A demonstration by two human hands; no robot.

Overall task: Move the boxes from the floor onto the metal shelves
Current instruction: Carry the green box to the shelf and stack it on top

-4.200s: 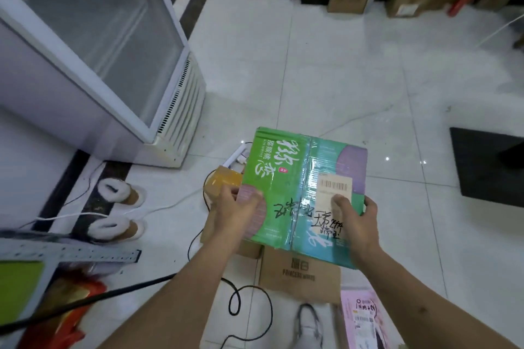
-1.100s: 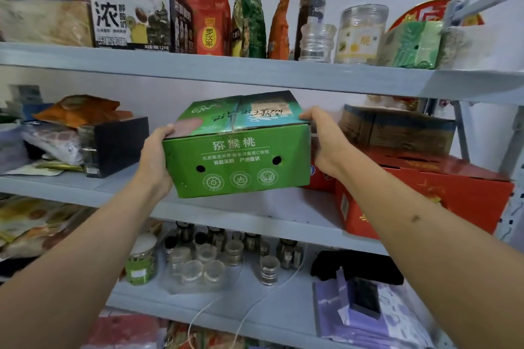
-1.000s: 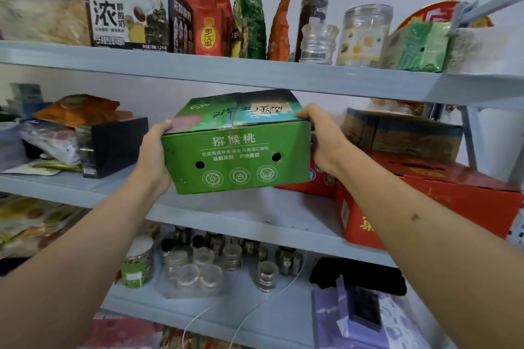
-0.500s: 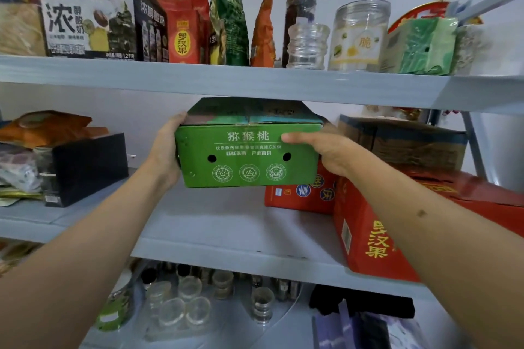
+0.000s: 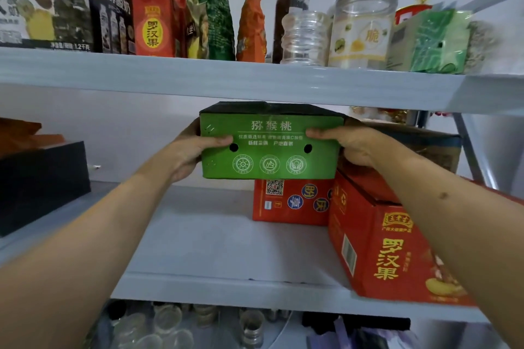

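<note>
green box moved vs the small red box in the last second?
Yes. The green box, held by the left hand and right hand, has gone deeper into the shelf and now sits over the small red box.

Green box (image 5: 269, 150) — level, atop small red box (image 5: 292, 202), middle shelf (image 5: 198, 249)

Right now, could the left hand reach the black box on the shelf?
Probably yes, but not while it is busy. The left hand has its grip on the green box. The black box sits further left on the same shelf, with bare shelf between them and nothing blocking.
</note>
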